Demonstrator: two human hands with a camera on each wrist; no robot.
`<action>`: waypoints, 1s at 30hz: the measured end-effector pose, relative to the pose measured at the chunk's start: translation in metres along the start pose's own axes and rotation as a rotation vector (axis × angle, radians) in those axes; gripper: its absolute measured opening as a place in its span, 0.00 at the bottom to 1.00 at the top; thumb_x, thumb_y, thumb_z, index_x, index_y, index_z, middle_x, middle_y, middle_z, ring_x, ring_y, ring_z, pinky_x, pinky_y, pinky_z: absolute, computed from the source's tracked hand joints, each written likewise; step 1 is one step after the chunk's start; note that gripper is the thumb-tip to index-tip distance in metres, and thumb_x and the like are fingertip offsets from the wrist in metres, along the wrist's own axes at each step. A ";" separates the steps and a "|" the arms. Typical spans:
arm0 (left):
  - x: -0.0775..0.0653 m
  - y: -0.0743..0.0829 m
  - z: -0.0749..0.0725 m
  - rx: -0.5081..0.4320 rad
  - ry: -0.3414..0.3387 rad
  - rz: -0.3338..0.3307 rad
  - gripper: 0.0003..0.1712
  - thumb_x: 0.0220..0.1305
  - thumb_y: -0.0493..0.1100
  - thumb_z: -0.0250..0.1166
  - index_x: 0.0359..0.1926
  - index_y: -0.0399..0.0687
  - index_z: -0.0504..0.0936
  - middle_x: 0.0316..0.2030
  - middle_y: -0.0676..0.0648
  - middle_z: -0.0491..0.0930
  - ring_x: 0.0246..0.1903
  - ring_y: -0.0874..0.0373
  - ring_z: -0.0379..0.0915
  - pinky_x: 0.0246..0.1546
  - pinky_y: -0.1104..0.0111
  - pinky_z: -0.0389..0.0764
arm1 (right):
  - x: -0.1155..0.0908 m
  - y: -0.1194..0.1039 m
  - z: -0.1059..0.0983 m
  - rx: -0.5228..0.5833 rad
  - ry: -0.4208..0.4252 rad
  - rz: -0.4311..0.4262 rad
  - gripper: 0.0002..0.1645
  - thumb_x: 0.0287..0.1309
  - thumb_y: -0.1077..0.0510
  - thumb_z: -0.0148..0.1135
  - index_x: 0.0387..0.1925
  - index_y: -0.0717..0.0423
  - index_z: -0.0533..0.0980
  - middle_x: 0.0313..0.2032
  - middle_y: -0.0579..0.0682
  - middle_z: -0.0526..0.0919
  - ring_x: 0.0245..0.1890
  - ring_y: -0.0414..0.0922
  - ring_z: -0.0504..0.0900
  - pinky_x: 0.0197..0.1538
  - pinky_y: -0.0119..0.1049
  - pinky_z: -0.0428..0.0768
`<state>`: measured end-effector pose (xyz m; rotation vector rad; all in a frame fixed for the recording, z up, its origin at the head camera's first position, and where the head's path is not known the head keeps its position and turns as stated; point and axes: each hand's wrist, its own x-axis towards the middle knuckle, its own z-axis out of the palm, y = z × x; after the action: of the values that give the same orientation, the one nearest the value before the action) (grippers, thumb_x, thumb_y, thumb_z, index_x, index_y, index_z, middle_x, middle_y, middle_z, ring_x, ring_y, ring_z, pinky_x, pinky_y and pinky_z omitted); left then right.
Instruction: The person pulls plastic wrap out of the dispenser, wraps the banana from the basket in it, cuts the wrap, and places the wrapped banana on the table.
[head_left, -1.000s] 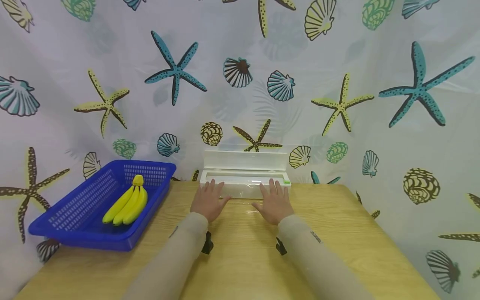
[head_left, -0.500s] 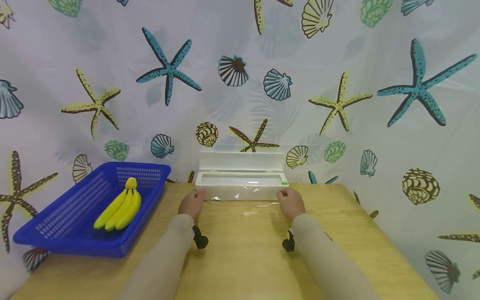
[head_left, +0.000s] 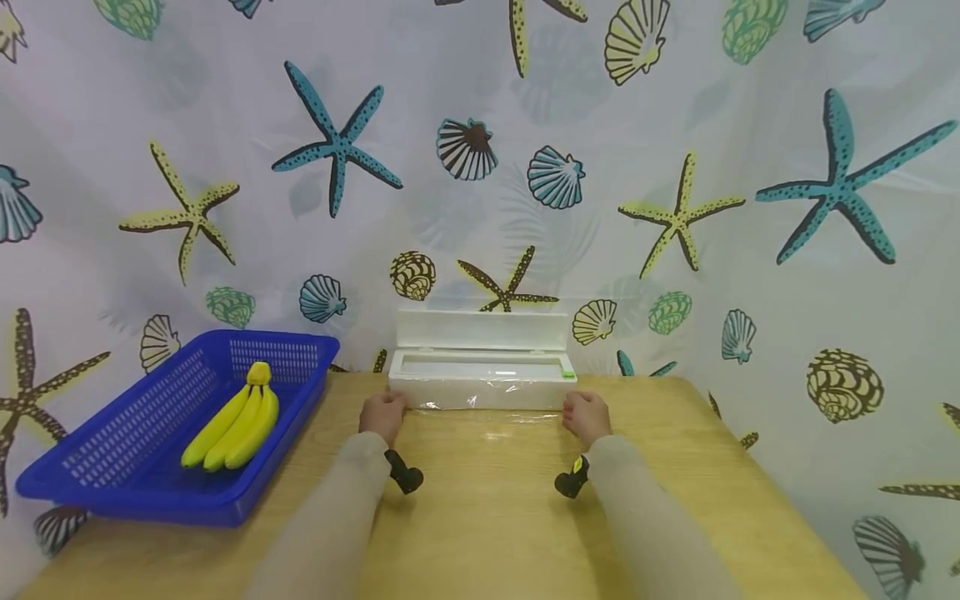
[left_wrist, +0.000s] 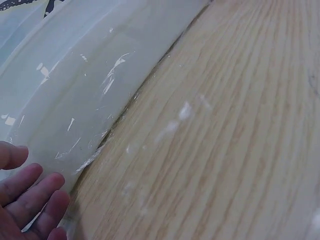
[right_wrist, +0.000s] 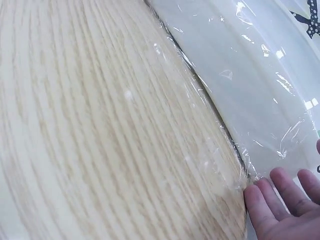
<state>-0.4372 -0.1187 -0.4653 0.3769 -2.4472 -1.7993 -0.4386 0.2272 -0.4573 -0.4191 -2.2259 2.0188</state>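
Note:
In the head view a long white cling film dispenser (head_left: 483, 393) stands at the back of the table, its lid (head_left: 482, 331) raised. Clear cling film (left_wrist: 100, 80) covers its front, wrinkled and glossy. My left hand (head_left: 383, 415) is at the dispenser's lower left front corner, loosely bent fingertips (left_wrist: 52, 182) right at the film, thumb apart from them. At the lower right corner my right hand (head_left: 587, 414) mirrors it, its fingertips (right_wrist: 280, 176) against the film's creased edge and its thumb mostly out of view in the right wrist view.
To the left stands a blue plastic basket (head_left: 123, 503) with a bunch of yellow bananas (head_left: 234, 422) in it. A wood-grain table (head_left: 487, 517) lies under everything. Behind and at the sides hangs a curtain (head_left: 480, 75) printed with starfish and shells.
Both hands, spread flat over the dispenser's front a second ago, have parted to its two ends with bent fingers, then dropped slightly to the lower corners.

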 end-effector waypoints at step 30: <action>0.000 0.008 -0.007 -0.101 -0.125 0.081 0.18 0.62 0.54 0.61 0.41 0.45 0.82 0.30 0.52 0.83 0.28 0.63 0.80 0.33 0.70 0.76 | -0.029 -0.027 -0.005 0.033 -0.070 -0.027 0.17 0.65 0.57 0.54 0.45 0.70 0.76 0.23 0.46 0.78 0.25 0.37 0.78 0.33 0.31 0.83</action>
<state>-0.4366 -0.1232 -0.4553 0.1604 -2.3996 -1.9575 -0.4130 0.2218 -0.4273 -0.3183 -2.2213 2.0854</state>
